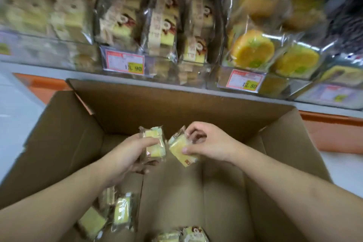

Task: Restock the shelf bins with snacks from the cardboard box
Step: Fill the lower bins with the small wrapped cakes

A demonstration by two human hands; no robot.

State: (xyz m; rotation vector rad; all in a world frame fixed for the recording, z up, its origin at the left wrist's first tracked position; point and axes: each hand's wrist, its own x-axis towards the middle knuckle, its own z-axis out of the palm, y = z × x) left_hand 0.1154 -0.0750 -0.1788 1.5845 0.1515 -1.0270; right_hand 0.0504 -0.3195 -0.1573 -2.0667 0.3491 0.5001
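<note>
- Gripping one wrapped yellow cake [155, 144] between thumb and curled fingers, the left hand [130, 156] holds it above the inside of the cardboard box [64, 143].
- Just beside it, the right hand [206, 143] pinches a second wrapped cake [181, 148] by its edges, thumb below and fingertips above; the two packets nearly touch.
- Below the left forearm, several more wrapped cakes [121, 210] lie loose on the box floor, and another few [182, 235] sit at the near edge under the hands.
- Beyond the hands, past the far box wall, clear shelf bins [214, 68] stand in a row.
- The bin straight ahead holds packets of layered cake [161, 31], with a red price tag [124, 64] on its front.
- To the right of it, a bin holds round orange cakes [253, 50] behind its own price label [244, 80].
- The bin to the left is blurred; pale packets [45, 12] fill it.
</note>
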